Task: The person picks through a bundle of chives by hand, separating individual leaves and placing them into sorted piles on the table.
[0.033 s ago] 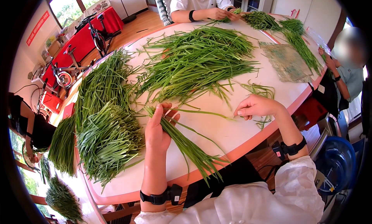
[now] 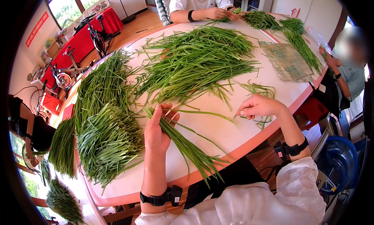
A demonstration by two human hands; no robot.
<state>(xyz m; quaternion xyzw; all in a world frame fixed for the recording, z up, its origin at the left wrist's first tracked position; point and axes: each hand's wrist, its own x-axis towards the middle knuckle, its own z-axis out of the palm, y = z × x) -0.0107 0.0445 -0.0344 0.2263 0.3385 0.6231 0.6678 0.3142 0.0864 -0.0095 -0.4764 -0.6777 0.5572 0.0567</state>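
Head view looks down on a big round white table with a pink rim [image 2: 249, 145], heaped with long green chive-like stalks. At its near edge, the person's left hand [image 2: 157, 129] is clamped round a small bundle of green stalks [image 2: 183, 143], whose leafy ends trail over the rim toward the lap. The right hand [image 2: 259, 106] rests just beside some thin loose trimmings [image 2: 259, 88], fingers pinched together on a single stalk, as far as I can tell. By my reckoning the sorting is roughly half done: a neat stack of aligned stalks [image 2: 107, 141] lies along the left edge, while a large loose tangled pile of stalks [image 2: 194, 65] at the middle remains unsorted. Across the far edge, another person's hands [image 2: 218, 12] work their own bunch.
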